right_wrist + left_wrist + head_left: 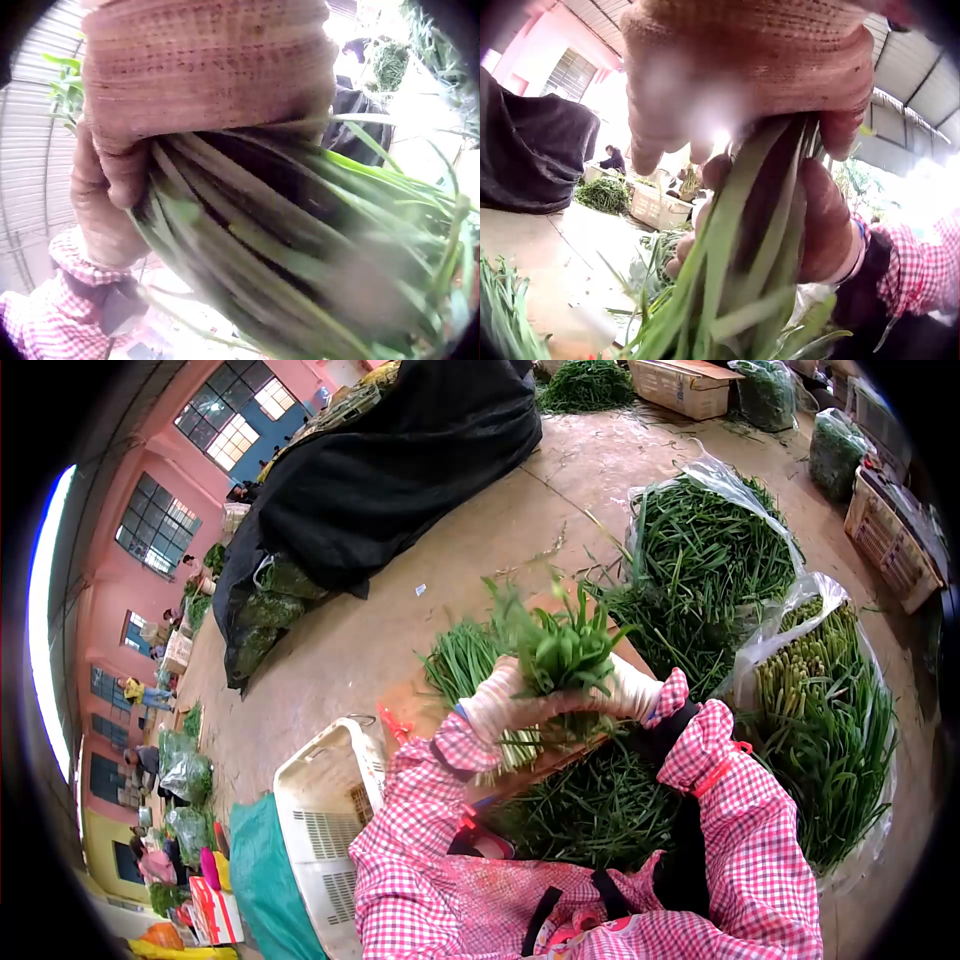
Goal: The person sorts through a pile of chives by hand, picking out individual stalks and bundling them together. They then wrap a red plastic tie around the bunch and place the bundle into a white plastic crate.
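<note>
Both gloved hands hold a bunch of long flat-leaved greens in front of the body. My left hand grips it from the left, its fingers curled over the stalks in the left wrist view. From the other side my right hand closes round the same bunch; the right wrist view shows its fingers wrapped over the leaves. Leaf tips spread upward and look blurred in the head view. Just beyond the left hand, a pile of thin green stalks lies on a brown board. Loose greens lie below the hands.
Large plastic bags of greens and cut stalks stand at the right. A white plastic crate and a teal sack sit at the left. A black sheet covers a heap ahead. Cartons stand farther back.
</note>
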Tool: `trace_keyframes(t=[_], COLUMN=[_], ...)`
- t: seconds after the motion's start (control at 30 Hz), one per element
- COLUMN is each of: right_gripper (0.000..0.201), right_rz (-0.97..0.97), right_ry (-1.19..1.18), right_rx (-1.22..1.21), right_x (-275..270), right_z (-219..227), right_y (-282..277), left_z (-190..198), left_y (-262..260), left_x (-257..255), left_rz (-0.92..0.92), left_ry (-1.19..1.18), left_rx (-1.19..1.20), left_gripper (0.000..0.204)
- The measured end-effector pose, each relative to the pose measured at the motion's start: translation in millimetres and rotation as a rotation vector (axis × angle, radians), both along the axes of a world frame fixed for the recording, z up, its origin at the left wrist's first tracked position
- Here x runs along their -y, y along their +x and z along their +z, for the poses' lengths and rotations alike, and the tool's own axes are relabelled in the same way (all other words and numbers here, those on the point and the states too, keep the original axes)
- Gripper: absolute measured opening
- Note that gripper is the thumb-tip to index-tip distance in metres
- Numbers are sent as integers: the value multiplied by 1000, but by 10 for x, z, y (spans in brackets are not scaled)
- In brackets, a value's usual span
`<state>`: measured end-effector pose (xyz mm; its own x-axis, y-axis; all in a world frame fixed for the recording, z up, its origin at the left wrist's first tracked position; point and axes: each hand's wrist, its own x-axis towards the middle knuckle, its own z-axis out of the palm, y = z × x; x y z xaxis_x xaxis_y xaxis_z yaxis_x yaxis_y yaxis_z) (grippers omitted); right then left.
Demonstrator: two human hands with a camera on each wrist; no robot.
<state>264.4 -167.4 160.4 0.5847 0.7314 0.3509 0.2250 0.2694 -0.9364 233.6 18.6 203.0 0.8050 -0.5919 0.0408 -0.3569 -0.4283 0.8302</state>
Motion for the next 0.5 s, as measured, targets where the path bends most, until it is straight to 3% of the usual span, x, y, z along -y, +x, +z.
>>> trace_keyframes(t=[0.07,0.1,0.17,0.2,0.27,0.3,0.33,0.4,0.43,0.5], right_gripper=[61,62,60,57,56,55,57,60,65,103], right_rz=[117,211,167,200,279,317,316,271,263,282], right_ry=[-49,-116,-159,-174,-116,-85,-99,-101,-121,-570], right_rx=[-186,-313,9,141,-76,-187,-3,362,251,-81], right_x=[47,78,32,-34,-91,-132,-188,-301,-314,-159], right_z=[184,282,463,303,263,243,124,-116,-170,-160], right_y=[-135,-182,-325,-331,-576,-725,-829,-1030,-1204,-1453], left_z=[150,249,457,378,328,225,124,104,131,265], left_y=[-122,-185,-347,-419,-707,-863,-1014,-1305,-1435,-1668], left_x=[-93,-92,-40,-102,-64,-25,12,-34,-95,-174], left_rz=[-24,-22,-19,5,72,89,98,246,278,358], left_ry=[-289,-300,-328,-222,-221,-341,-457,-577,-528,-553], left_rx=[-265,-272,-293,-336,-325,-275,-221,-440,-375,-293], left_gripper=[51,53,58,63,62,62,61,59,57,53])
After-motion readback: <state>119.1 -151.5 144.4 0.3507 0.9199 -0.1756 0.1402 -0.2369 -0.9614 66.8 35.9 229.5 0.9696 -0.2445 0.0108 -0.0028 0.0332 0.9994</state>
